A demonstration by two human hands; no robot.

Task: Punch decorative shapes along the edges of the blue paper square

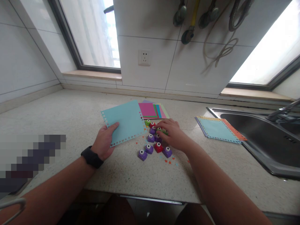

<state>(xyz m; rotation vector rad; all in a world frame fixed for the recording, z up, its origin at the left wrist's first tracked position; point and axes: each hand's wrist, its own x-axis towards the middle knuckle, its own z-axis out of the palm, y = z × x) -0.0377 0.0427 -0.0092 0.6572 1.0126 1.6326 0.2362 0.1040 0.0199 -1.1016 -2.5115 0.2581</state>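
Note:
My left hand, with a black band on its wrist, grips a light blue sheet of paper. The thumb lies on top and the other fingers are hidden beneath. Small shapes are punched along three of the sheet's edges. My right hand is over a group of small craft punches, its fingers apart and its fingertips close to a purple craft punch; contact cannot be told. Nearer me sit a red craft punch and another purple craft punch. Green punches are partly covered by my right fingers.
Stacked coloured paper lies behind the punches. To the right, punched sheets rest beside a steel sink, slightly over its rim. Paper bits are scattered on the speckled counter. A wall with a socket stands behind.

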